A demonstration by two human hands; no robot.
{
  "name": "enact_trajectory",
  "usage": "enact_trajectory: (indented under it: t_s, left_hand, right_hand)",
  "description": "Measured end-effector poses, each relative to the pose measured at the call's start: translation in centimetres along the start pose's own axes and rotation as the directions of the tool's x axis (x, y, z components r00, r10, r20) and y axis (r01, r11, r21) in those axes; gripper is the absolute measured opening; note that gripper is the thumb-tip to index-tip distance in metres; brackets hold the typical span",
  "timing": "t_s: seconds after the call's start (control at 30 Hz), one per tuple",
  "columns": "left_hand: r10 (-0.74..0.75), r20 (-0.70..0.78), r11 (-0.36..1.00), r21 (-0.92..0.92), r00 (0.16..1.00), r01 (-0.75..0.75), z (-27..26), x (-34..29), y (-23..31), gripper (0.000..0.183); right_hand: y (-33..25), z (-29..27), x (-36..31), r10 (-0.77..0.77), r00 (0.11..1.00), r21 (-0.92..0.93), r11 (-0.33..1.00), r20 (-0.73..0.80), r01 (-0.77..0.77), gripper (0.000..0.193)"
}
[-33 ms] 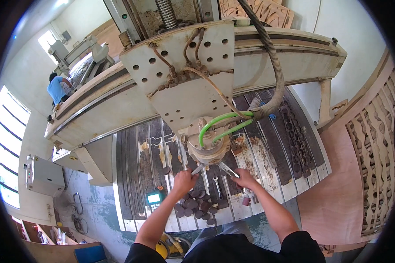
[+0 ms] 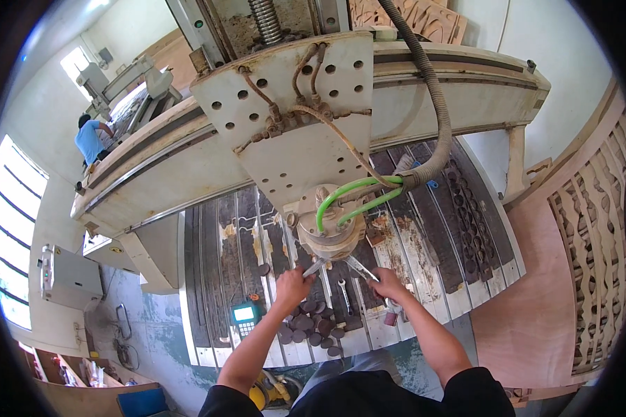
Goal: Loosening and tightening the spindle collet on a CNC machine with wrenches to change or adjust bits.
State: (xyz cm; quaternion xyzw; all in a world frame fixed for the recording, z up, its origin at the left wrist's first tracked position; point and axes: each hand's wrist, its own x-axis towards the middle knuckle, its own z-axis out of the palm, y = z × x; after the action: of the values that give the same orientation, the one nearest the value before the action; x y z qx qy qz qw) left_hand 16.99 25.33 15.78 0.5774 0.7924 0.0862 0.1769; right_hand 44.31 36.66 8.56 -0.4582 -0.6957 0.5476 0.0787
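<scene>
My left hand [image 2: 293, 286] is closed around the end of a metal wrench [image 2: 315, 267] that reaches up under the spindle [image 2: 330, 233] of a router machine. From the other side, my right hand [image 2: 389, 283] grips a second metal wrench [image 2: 358, 267], which also runs up beneath the spindle. The two wrenches spread apart in a V toward me. Their jaws are hidden under the spindle housing. Between my forearms, a loose open-end wrench [image 2: 345, 295] lies on the machine bed [image 2: 375, 337], beside a pile of dark round discs [image 2: 313, 323].
A teal handheld controller [image 2: 245, 317] lies left of the discs. Green hoses [image 2: 355, 186] loop over the spindle. The gantry [image 2: 153, 174] crosses the bed. Carved wooden panels [image 2: 595, 257] stand at right. A person in a blue shirt [image 2: 89, 141] works at another machine, far left.
</scene>
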Motion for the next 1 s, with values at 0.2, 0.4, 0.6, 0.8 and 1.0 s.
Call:
enact_trajectory:
  t_s: [0.2, 0.4, 0.6, 0.8, 1.0]
  left_hand:
    - [0.052, 0.441, 0.946, -0.308, 0.896, 0.097, 0.0, 3.5, -2.3, 0.046]
    - [0.263, 0.663, 0.470, -0.723, 0.701, 0.507, 0.1, 3.4, -3.0, 0.039]
    - [0.013, 0.666, 0.076, -0.744, 0.746, 0.663, 3.4, -0.4, 0.9, 0.033]
    - [-0.188, 0.524, -0.241, -0.845, 0.831, 0.478, 7.6, -1.5, 9.5, 0.030]
    - [-0.149, 0.447, -0.103, -0.894, 0.882, 0.436, 7.4, -1.9, 7.3, 0.023]
  right_hand:
    - [-1.0, -1.7, 0.6, 0.047, 0.982, 0.306, 0.946, 0.184, -0.103, 0.020]
    - [-2.0, -2.7, 0.6, 0.011, 0.898, 0.189, 0.976, 0.440, -0.105, 0.019]
    - [-3.1, 4.4, -1.0, 0.229, 0.927, 0.446, 0.825, 0.295, -0.346, 0.018]
    - [-2.8, 12.1, -3.4, 0.256, 0.943, 0.918, 0.277, 0.215, -0.284, 0.052]
    - [2.6, 11.3, -3.9, -0.167, 0.876, 0.887, 0.181, 0.453, -0.425, 0.031]
